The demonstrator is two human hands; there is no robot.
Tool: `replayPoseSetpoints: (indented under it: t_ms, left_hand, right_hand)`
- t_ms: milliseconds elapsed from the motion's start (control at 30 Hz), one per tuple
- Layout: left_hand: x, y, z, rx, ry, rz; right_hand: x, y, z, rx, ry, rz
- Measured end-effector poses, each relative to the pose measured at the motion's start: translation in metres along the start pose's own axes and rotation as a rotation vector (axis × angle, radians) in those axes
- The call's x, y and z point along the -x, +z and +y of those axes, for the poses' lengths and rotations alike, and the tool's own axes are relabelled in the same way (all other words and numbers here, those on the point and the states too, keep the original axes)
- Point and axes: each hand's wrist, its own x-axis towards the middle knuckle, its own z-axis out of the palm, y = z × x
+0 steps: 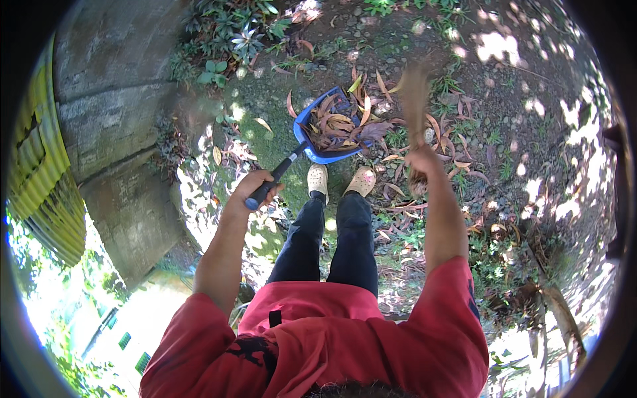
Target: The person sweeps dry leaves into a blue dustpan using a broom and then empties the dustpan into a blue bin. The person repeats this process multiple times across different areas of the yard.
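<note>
My left hand [259, 188] grips the black handle of a blue plastic dustpan [303, 130]. Dry brown leaves [334, 127] are heaped in the pan, and some hang over its right and far edges. The pan rests on the ground just beyond my shoes. To its right, my right hand [423, 161] is closed around a bundled stick hand broom [416, 104], whose far end is blurred and points away from me. More fallen leaves [445, 142] lie on the soil beneath and beside the broom.
A block wall [114, 119] and yellow-green corrugated sheets [42, 164] stand at left. Leafy plants [244, 40] grow at the wall's far end. Cream clogs [361, 181] are on my feet. A piece of wood [562, 313] lies at lower right on sun-dappled, pebbly ground.
</note>
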Motion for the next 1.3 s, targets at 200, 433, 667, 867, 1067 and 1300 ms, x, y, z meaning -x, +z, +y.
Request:
replayPoseSetpoints:
  t_ms: [200, 433, 667, 867, 1067, 1300]
  left_hand:
    - [-0.021, 0.019, -0.016, 0.089, -0.058, 0.089]
    - [-0.037, 0.002, -0.021, 0.036, -0.027, 0.027]
    - [-0.042, -0.006, -0.020, 0.109, -0.019, 0.078]
    - [-0.042, -0.018, -0.020, 0.148, -0.076, 0.052]
    - [-0.034, -0.047, -0.034, 0.117, -0.054, -0.002]
    - [-0.009, -0.075, -0.060, 0.189, -0.088, -0.033]
  right_hand:
    - [0.090, 0.024, 0.011, 0.229, 0.007, -0.293]
    - [0.093, -0.043, -0.014, 0.201, -0.135, -0.013]
    - [-0.041, -0.021, -0.088, 0.448, -0.130, -0.029]
    - [0.044, 0.012, -0.053, 0.508, -0.034, -0.430]
    - [0.126, -0.015, -0.039, 0.576, -0.019, -0.319]
    - [0.006, -0.009, -0.121, 0.638, -0.092, -0.031]
